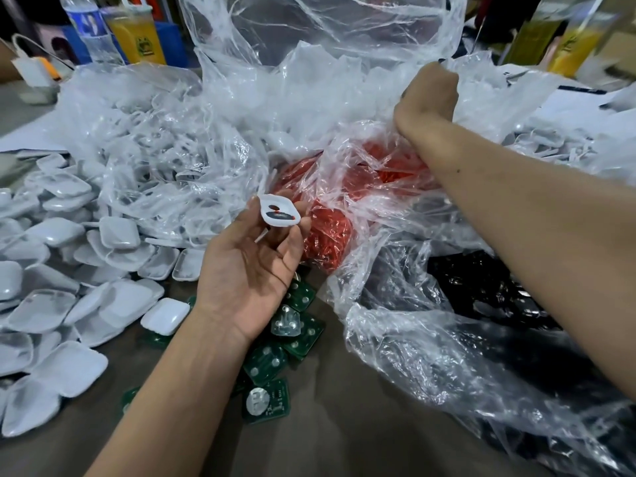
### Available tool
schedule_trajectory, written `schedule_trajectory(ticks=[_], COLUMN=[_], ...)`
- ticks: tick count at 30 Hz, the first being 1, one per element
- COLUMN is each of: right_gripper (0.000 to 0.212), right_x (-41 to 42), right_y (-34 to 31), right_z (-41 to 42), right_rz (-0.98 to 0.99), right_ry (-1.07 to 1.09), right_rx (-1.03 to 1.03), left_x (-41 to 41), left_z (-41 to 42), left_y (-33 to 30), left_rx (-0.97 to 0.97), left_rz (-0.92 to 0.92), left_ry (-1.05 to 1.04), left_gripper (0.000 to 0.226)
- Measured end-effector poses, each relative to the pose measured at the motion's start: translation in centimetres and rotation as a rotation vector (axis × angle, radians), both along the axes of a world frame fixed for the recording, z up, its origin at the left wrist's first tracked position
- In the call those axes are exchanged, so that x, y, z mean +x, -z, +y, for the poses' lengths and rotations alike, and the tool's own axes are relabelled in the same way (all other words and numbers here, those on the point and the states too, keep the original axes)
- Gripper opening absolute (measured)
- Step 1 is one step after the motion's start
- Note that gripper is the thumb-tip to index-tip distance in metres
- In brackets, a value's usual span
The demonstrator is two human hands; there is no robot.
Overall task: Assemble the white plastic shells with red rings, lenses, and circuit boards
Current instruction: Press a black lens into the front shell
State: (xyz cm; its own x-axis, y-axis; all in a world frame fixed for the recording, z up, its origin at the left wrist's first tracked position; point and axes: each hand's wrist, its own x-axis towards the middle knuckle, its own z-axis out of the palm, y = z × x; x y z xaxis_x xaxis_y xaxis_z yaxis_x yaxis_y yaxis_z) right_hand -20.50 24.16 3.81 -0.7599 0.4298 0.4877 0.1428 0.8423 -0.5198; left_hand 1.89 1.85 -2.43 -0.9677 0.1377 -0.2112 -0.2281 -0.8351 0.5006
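My left hand (pixel 253 256) is palm up at the centre and pinches a white plastic shell (pixel 278 212) with a red ring and dark opening showing in it. My right hand (pixel 428 98) reaches far back and grips the crumpled edge of a clear plastic bag (pixel 344 39). Between the hands lies a bag of red rings (pixel 330 232). White shells (pixel 62 304) are heaped at the left. Green circuit boards (pixel 266 401) lie on the table under my left wrist. A bag of black parts (pixel 481 284) sits under my right forearm.
Bottles and a cup of orange drink (pixel 137 32) stand at the back left, more bottles (pixel 571 39) at the back right. A white charger (pixel 29 72) lies far left. Crumpled clear plastic (pixel 447 356) covers the right side. Brown table surface (pixel 344 435) shows at the front.
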Motion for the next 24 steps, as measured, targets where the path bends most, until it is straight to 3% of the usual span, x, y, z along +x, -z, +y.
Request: schedule_trajectory(ticks=[6, 10, 13, 15, 18, 24], right_gripper=[0.019, 0.024, 0.018, 0.01, 0.014, 0.017], right_x=[3.2, 7.2, 11.3, 14.8, 19.3, 22.0], right_y=[-3.0, -5.9, -5.8, -4.8, -2.8, 1.7], right_z=[-0.2, -3.0, -6.1, -7.8, -8.8, -7.3], right_rz=[0.252, 0.122, 0.214, 0.147, -0.048, -0.205], right_ry=[-0.005, -0.242, -0.521, -0.71, -0.896, -1.064], right_rx=[0.04, 0.024, -0.536, -0.812, -0.977, -1.105], left_x=[0.1, 0.3, 0.5, 0.7, 1.0, 0.9], left_z=[0.0, 0.0, -0.6, -1.4, -2.7, -3.4], left_y=[-0.2, -0.5, -0.3, -0.1, 0.3, 0.0], left_rx=[0.054, 0.078, 0.071, 0.079, 0.055, -0.112], left_rz=[-0.016, -0.007, 0.038, 0.063, 0.091, 0.091], left_ry=[-0.012, -0.019, 0.006, 0.014, 0.001, -0.008], left_gripper=[0.063, 0.067, 0.063, 0.05, 0.031, 0.036])
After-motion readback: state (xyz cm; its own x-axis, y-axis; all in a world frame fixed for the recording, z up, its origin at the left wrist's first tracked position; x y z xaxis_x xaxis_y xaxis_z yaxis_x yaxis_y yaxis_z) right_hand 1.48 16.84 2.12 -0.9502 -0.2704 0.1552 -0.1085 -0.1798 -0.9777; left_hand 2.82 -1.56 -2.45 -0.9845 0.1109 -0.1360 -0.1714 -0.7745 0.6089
